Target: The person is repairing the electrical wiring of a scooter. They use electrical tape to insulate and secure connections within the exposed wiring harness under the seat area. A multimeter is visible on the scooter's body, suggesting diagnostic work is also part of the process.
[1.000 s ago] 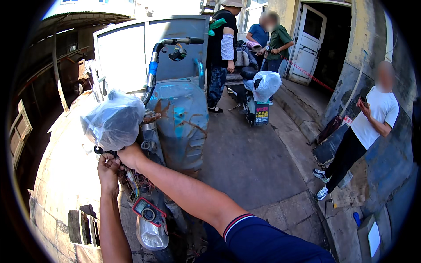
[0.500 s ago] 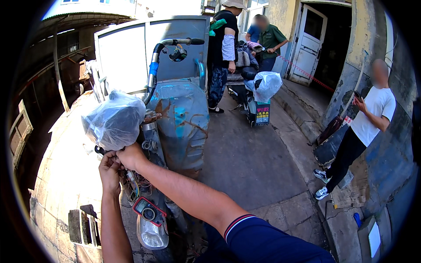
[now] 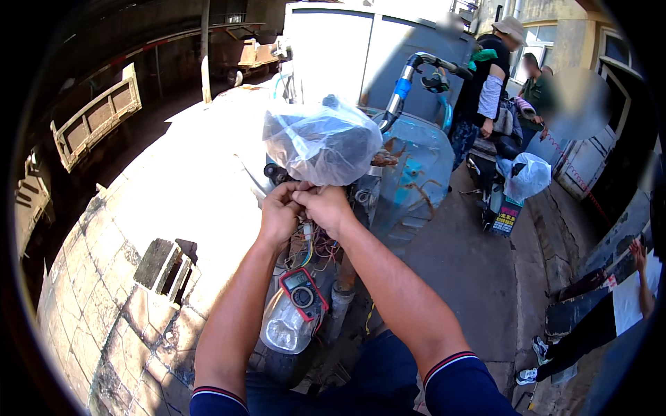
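Note:
My left hand (image 3: 277,215) and my right hand (image 3: 326,208) meet fingertip to fingertip, both closed in a pinch. Whatever lies between the fingers is too small and too covered to make out. Just above them is a seat-like bulky part wrapped in clear plastic (image 3: 322,142), on the front of a worn blue cargo tricycle (image 3: 409,191). Below my hands hangs a tangle of thin coloured wires (image 3: 316,253) with a white connector (image 3: 307,230). A red-edged multimeter (image 3: 303,294) rests on a clear, rounded lamp-like part (image 3: 286,331).
A bent handlebar with blue tape (image 3: 401,89) rises beyond the wrapped part. On the paving at left lies a slatted wooden piece (image 3: 164,270). People stand at the right, one by a scooter with a plastic-covered front (image 3: 525,177), another in a white shirt (image 3: 628,308).
The view has swung left, so the tricycle and people sit further right in it. My hands stay pinched together under the wrapped part. The white-shirted person has a hand raised.

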The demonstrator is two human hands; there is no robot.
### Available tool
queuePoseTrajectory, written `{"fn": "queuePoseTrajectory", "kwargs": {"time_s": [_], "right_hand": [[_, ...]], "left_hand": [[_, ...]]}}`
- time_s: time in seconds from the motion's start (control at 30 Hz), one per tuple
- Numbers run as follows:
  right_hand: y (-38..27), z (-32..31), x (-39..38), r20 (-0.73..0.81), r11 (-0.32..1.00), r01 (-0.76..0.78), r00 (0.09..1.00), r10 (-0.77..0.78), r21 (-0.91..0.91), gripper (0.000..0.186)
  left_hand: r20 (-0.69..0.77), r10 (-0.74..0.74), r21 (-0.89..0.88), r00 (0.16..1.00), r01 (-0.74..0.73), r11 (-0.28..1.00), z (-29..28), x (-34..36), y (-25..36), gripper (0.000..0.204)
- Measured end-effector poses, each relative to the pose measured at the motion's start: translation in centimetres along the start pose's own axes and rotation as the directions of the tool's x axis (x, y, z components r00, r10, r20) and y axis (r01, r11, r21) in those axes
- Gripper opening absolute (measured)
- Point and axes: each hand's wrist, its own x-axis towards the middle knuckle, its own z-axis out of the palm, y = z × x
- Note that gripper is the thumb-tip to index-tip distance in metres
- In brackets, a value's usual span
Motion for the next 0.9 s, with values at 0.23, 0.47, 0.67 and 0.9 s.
{"fn": "queuePoseTrajectory", "kwargs": {"time_s": [0.23,0.47,0.67,0.9], "right_hand": [[-1.2,0.2,-0.6,-0.093,0.990,-0.142,0.986,0.140,-0.007,0.009],[-0.8,0.4,0.2,-0.090,0.993,-0.116,0.989,0.115,0.001,0.010],[-0.7,0.1,0.5,-0.100,0.984,-0.171,0.979,0.175,0.047,0.007],[0.1,0.4,0.7,-0.139,0.990,-0.126,0.981,0.134,0.066,0.003]], "left_hand": [[0.029,-0.013,-0.030,1.000,0.014,0.999,-1.9,0.7,-1.1,0.025],[0.090,-0.035,-0.028,0.995,0.037,0.999,-1.7,0.6,-0.2,0.023],[0.053,-0.036,0.007,0.998,0.036,0.999,-1.4,0.6,0.4,0.024],[-0.027,0.030,0.024,0.999,-0.030,0.999,-1.8,1.1,-1.2,0.028]]}}
